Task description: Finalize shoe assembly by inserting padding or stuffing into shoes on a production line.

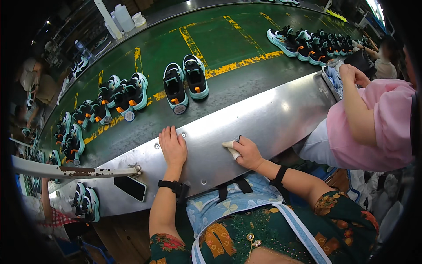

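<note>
My left hand (172, 147) lies flat on the metal ledge (272, 110), fingers stretched toward the belt. To its right, my right hand (247, 154) rests on the same ledge with nothing visible in it. Pale finger covers sit on two of its digits, which point left and stand slightly apart; its other fingers are curled. Beyond my left hand, on the green conveyor belt (237, 39), stands a pair of black sneakers with pale teal soles and orange heel tabs: a left shoe (175, 88) and a right shoe (195, 77). Neither hand touches them.
More sneakers (127, 94) line the belt at left, others (303, 44) at far right. A phone (130, 188) lies by a chipped white metal bar (74, 170). Another pair (87, 202) stands on the ledge. A co-worker in pink (373, 123) sits at right beside a metal tray (327, 79).
</note>
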The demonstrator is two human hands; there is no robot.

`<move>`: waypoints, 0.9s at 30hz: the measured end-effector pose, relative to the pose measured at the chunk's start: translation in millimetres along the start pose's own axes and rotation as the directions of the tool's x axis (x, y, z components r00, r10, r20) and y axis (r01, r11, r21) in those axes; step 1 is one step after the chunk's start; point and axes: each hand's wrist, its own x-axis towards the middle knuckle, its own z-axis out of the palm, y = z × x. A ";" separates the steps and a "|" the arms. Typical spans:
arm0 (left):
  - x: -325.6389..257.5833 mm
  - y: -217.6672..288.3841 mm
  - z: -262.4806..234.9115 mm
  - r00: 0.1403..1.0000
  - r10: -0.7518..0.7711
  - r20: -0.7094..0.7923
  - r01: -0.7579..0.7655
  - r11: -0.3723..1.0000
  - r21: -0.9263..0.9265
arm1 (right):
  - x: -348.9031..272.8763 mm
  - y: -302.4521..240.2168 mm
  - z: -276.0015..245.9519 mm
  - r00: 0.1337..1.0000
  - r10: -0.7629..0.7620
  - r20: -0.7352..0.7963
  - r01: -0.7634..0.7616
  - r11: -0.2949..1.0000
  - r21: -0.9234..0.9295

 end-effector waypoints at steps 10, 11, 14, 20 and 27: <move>2.9 11.9 2.1 1.000 0.007 -0.007 -0.007 1.000 -0.019 | -4.3 10.9 -5.5 1.000 0.018 0.007 -0.018 1.000 -0.003; 3.1 10.1 0.6 1.000 0.007 -0.007 -0.007 1.000 -0.016 | -3.6 9.6 -4.1 1.000 0.018 0.006 -0.018 1.000 0.001; 3.9 3.9 -4.3 1.000 0.008 0.005 -0.008 1.000 -0.008 | -0.6 5.1 0.1 1.000 0.014 -0.003 -0.013 1.000 0.027; 9.6 7.4 -10.7 1.000 -0.004 0.011 0.004 1.000 0.003 | 3.5 2.4 -7.1 1.000 0.011 0.000 -0.011 0.999 0.048; 16.7 46.9 -7.3 0.999 0.017 -0.034 -0.017 1.000 0.014 | -1.4 15.4 -45.3 0.999 0.033 -0.003 -0.032 0.997 0.069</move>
